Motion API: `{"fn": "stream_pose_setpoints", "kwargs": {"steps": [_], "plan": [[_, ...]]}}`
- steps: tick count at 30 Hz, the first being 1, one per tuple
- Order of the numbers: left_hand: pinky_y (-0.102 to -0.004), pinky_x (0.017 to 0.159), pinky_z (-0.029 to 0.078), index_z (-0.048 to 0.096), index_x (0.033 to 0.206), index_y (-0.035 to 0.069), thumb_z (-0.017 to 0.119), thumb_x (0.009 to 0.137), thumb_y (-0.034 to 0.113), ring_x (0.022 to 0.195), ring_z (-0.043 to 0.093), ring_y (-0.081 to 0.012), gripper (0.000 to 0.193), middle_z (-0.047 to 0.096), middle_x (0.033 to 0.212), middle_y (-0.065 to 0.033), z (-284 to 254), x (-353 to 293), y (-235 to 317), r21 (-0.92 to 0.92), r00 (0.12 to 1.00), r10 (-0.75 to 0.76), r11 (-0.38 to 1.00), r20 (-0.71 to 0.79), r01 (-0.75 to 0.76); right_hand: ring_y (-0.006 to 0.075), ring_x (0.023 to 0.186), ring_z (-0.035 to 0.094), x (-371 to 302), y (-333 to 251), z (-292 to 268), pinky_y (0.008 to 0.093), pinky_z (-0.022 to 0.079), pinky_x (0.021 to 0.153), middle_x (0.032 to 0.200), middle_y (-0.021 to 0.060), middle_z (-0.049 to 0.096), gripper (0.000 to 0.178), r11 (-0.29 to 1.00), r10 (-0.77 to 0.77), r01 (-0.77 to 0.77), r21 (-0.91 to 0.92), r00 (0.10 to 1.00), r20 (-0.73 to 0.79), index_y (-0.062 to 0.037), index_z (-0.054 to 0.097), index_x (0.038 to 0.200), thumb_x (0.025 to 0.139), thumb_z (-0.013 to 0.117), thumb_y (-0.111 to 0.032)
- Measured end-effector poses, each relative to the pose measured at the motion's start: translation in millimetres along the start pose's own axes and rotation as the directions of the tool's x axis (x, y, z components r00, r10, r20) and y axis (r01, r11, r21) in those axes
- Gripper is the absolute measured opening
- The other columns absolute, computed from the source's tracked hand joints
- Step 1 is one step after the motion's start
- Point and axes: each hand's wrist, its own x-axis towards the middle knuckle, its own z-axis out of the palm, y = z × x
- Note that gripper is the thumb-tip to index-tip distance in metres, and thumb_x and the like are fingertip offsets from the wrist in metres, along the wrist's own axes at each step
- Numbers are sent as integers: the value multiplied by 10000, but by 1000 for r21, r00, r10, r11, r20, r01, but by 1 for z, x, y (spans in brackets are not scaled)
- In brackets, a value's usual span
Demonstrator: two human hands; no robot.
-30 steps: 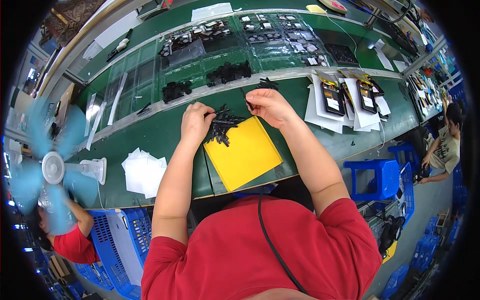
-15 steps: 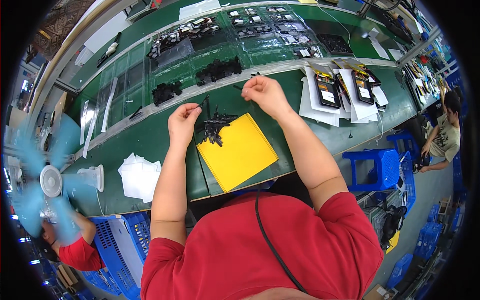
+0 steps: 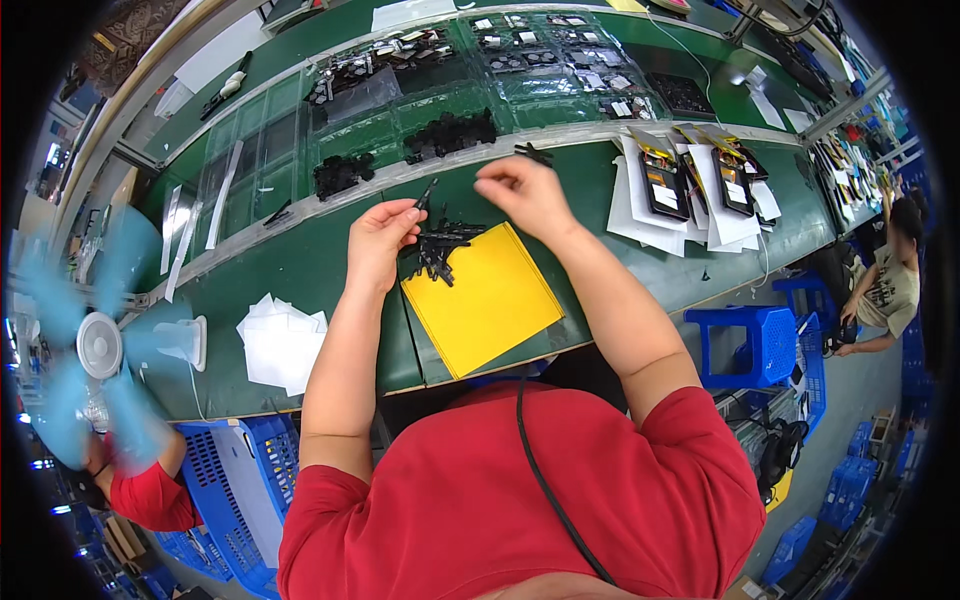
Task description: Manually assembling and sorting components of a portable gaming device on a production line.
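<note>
So the left hand (image 3: 378, 240) pinches a thin black part (image 3: 427, 194) between its fingertips, right above the pile of black parts (image 3: 440, 246) on the yellow sheet's (image 3: 485, 300) far corner. The right hand (image 3: 520, 190) hovers loosely curled; can't tell if it holds anything. The sheet overhangs the green bench's (image 3: 300, 270) near edge. White paper squares (image 3: 280, 340) lie left, white packets with black-and-yellow cards (image 3: 690, 180) right.

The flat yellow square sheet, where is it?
In the head view the flat yellow square sheet lies on the green table, just below both hands, with a small pile of black parts on its upper left corner.
</note>
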Motion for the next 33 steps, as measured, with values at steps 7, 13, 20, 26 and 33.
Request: {"fn": "stream_pose_setpoints", "kwargs": {"steps": [7,13,20,26,33], "plan": [[-211,661,496,671,1041,-22,688,868,33,751,630,-91,183,714,900,-75,12,-10,-2,145,987,103,982,122,-120,92,751,618,-3,-10,21,235,508,701,870,49,697,258,872,133,-210,442,971,200,23,678,1062,880,705,-158],[-229,695,520,661,1087,-22,639,908,48,762,637,-111,193,710,963,-90,16,-12,0,66,991,29,997,133,-38,122,771,641,-7,-10,12,240,502,697,898,64,692,218,793,212,-321,517,942,259,19,669,1065,914,663,-138],[-264,735,542,624,1169,-11,589,946,67,801,649,-145,239,701,1049,-134,6,-5,-5,-110,990,-37,993,137,52,132,788,665,3,-1,-5,234,496,672,926,75,701,143,748,219,-265,609,964,150,1,655,994,917,644,-119],[-275,761,552,595,1209,-6,586,952,79,832,657,-165,271,678,1115,-163,4,-4,0,-235,974,-80,963,214,131,139,726,651,13,11,-36,263,500,691,841,64,690,155,986,146,-135,98,982,-120,0,680,989,887,658,-114],[-276,777,555,583,1221,-7,578,956,75,849,659,-167,277,669,1135,-169,0,-6,-3,-288,960,-82,944,266,160,321,815,640,10,13,-31,380,520,775,872,110,654,180,872,-220,137,-469,967,-127,-55,717,956,797,693,-137]]}}
